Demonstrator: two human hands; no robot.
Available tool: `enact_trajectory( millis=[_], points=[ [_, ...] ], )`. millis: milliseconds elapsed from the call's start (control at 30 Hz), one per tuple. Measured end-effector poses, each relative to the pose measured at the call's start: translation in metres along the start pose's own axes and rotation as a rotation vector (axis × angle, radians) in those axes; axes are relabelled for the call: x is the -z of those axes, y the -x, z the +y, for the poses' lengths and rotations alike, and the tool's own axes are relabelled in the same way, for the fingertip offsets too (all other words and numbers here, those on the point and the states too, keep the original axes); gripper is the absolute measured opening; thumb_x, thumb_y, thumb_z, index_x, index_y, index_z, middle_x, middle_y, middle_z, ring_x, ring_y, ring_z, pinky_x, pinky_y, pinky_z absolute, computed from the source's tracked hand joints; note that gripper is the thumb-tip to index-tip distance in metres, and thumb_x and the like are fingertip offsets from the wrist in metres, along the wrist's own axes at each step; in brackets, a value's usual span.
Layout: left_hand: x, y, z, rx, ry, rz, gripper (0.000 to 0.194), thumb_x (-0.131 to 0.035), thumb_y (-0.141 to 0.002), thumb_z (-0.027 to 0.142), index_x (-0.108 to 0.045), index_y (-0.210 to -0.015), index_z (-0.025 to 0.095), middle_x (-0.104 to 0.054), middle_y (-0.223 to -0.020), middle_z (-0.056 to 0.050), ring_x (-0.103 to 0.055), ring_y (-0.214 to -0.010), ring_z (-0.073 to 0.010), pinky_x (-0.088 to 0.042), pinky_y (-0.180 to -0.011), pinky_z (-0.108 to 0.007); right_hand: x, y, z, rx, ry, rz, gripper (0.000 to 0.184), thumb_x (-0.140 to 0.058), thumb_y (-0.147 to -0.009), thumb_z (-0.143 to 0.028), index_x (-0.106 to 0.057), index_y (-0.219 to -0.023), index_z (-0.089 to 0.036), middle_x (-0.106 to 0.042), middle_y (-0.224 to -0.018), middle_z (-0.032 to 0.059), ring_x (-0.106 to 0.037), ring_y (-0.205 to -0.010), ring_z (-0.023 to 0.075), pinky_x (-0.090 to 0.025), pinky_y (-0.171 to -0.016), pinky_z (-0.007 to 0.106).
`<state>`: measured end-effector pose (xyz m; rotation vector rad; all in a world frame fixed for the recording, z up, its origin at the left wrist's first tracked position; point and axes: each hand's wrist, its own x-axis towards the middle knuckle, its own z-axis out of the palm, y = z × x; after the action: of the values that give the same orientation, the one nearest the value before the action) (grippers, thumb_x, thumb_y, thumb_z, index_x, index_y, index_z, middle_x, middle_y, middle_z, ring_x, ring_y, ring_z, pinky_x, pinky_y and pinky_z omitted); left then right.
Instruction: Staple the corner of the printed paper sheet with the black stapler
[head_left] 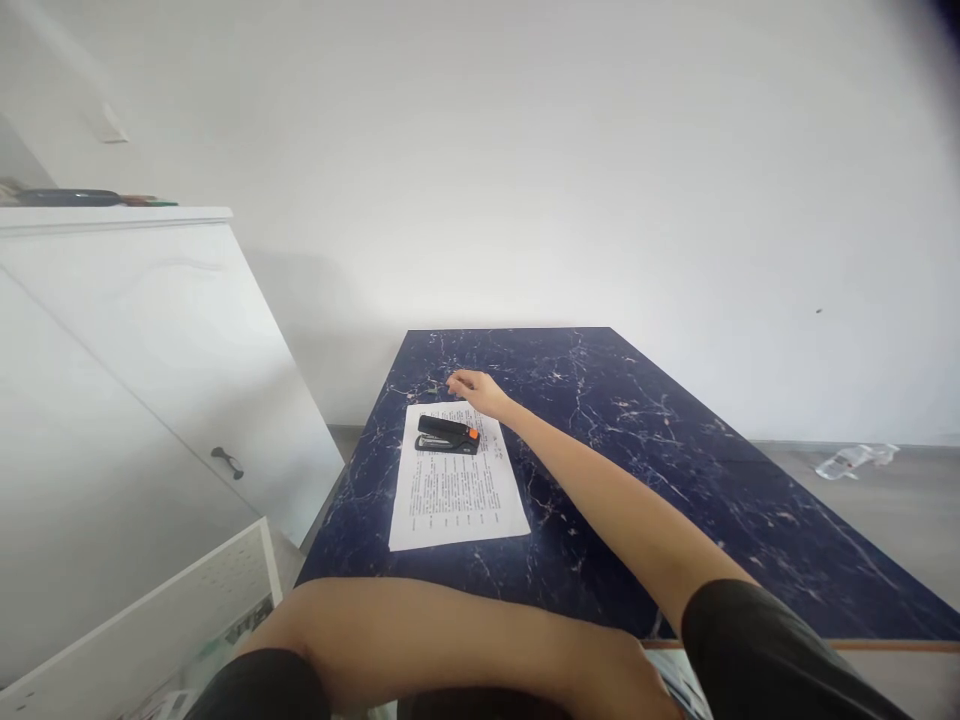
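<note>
My right hand (pixel 474 389) is at the far edge of a stack of printed paper sheets (pixel 457 510), its fingers curled in; whatever they hold, if anything, is hidden. Just left of the fingertips a tiny greenish piece (pixel 433 390) lies on the table. On the upper part of the paper rests a black stapler (pixel 447 436) with an orange end, lying apart from the hand. My left forearm crosses along the near table edge, and my left hand (pixel 626 680) is at the bottom, beside a partly visible opening under the tabletop. Its fingers are out of sight.
The dark blue marbled table (pixel 600 420) stands against a white wall. To the left is a white cabinet (pixel 150 350) with items on top, and below it an open drawer (pixel 225 590) with contents. A clear plastic item (pixel 855 460) lies on the floor at right.
</note>
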<state>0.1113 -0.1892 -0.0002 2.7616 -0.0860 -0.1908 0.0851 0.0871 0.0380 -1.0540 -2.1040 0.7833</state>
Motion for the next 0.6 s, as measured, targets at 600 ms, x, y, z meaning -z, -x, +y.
enact_trajectory(
  millis=[600],
  points=[
    [-0.011, 0.001, -0.002, -0.189, 0.156, -0.039, 0.017, -0.057, -0.083, 0.032, -0.071, -0.091, 0.036, -0.075, -0.101, 0.002, -0.072, -0.079, -0.0181, -0.048, -0.053, -0.030, -0.010, 0.068, -0.023, 0.089, 0.216, -0.230, 0.024, -0.075, -0.085, -0.039, -0.065, -0.090, -0.018, -0.067, -0.081, 0.0033, -0.056, -0.067, 0.0153, -0.035, -0.058, 0.026]
  ],
)
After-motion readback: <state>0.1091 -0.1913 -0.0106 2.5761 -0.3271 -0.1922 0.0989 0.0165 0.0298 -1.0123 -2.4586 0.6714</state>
